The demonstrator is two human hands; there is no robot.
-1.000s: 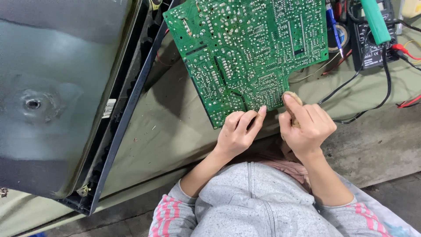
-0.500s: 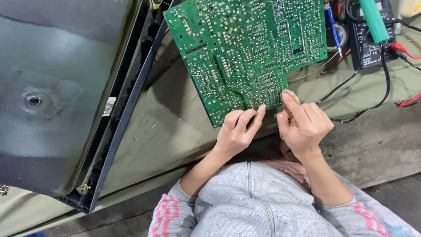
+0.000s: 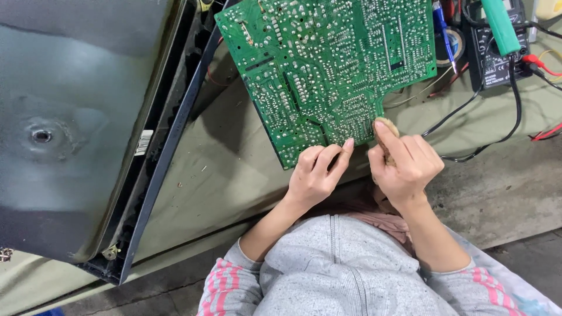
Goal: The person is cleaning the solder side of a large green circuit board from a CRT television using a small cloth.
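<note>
1. My left hand (image 3: 316,172) is pinching the near edge of the board (image 3: 328,64), fingers curled over it.
2. My right hand (image 3: 404,164) is gripping a small brush (image 3: 383,131), bristles touching the board's solder side.
3. The board is leaning tilted over the mat (image 3: 234,175), beside the screen shell (image 3: 70,117).
4. I am judging it light, stiff and fragile; its bare edges look best for holding.

1 green board (image 3: 328,64), 2 hands: left (image 3: 313,178), right (image 3: 404,167). 1 brush (image 3: 383,137), 1 meter (image 3: 497,50), 1 TV shell (image 3: 76,129), 1 tape roll (image 3: 449,50).
</note>
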